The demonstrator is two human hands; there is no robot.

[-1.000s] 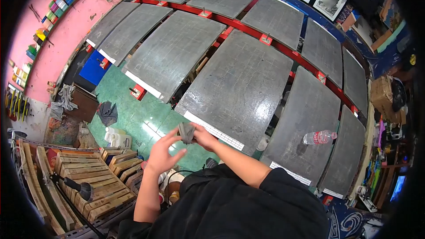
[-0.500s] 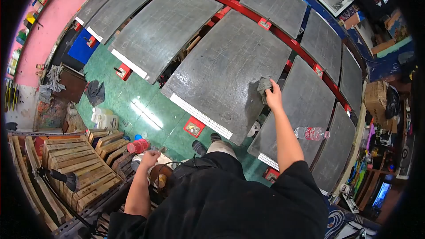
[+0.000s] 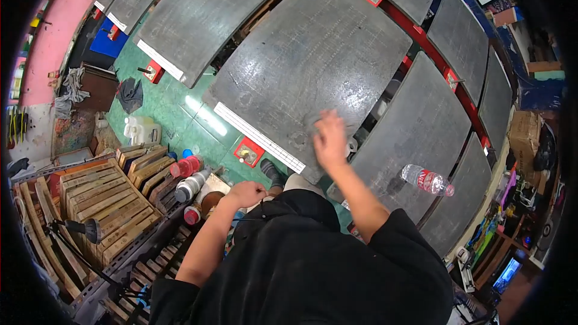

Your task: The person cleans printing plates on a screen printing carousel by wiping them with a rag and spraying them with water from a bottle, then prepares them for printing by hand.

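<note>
My right hand [image 3: 330,139] is over the near corner of the central grey board [image 3: 283,72], blurred by motion. A smeared grey patch of cloth [image 3: 311,121] shows at its fingertips, hard to tell from the board. The board's surface has a wet-looking shine, and a white ruled strip [image 3: 259,138] runs along its near edge. My left hand [image 3: 247,194] is at my waist, fingers curled in, and nothing shows in it. To the right, a clear plastic bottle with a red label [image 3: 427,180] lies on its side on the neighbouring grey board [image 3: 409,126].
Red metal supports [image 3: 248,151] carry the boards above a green floor [image 3: 180,126]. At lower left are wood-framed screens [image 3: 108,210], a red-capped jar [image 3: 186,167] and a white bottle [image 3: 191,186]. White jugs [image 3: 142,129] stand on the floor. Cluttered shelves [image 3: 512,204] line the right.
My right hand has moved left and nearer to me across the board with the grey cloth. My left hand has come right, towards my waist. The view has shifted closer to the board.
</note>
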